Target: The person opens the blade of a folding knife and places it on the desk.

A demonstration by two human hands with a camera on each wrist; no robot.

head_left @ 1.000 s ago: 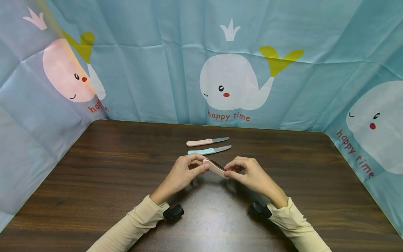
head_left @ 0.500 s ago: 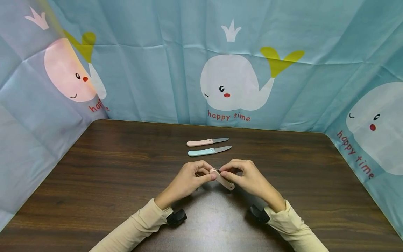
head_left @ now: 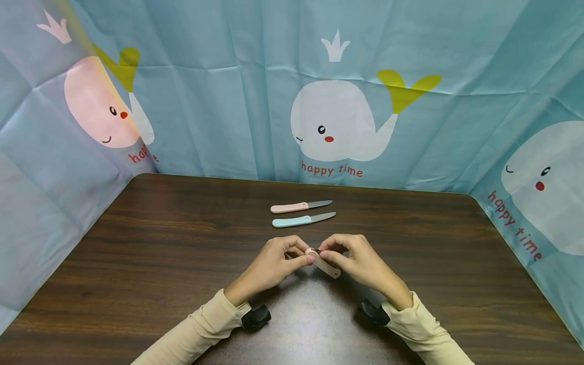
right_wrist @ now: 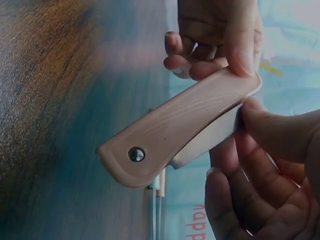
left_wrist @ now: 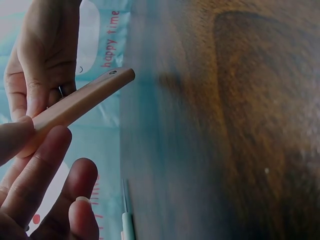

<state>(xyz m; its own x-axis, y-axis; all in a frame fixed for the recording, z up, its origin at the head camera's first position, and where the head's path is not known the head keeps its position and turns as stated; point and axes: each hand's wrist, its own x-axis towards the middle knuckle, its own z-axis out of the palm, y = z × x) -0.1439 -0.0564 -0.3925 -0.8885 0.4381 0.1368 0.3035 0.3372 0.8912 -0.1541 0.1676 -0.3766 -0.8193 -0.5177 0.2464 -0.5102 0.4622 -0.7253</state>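
Observation:
A folding knife [head_left: 327, 266] with a pale pink handle is held between both hands over the table's middle. My left hand [head_left: 269, 266] pinches the rounded end of its handle [right_wrist: 180, 115] between thumb and fingers. With thumb and forefinger, my right hand [head_left: 360, 263] pinches the steel blade [right_wrist: 207, 140] close to that same end. Most of the blade lies folded along the handle slot, its edge part showing in the right wrist view. The riveted pivot end [left_wrist: 113, 73] points away from the left hand, toward the person's right.
Beyond the hands, two unfolded knives lie side by side on the dark wooden table [head_left: 159, 263]: one pink-handled knife [head_left: 289, 208] and one light-blue-handled knife [head_left: 292, 221]. Both blades point right. A blue whale-print curtain [head_left: 205, 116] hangs around the table's back and sides.
The knife and both hands have come nearer the person. My right hand has shifted from the handle's pivot end to the blade near my left fingers, leaving the pivot end uncovered.

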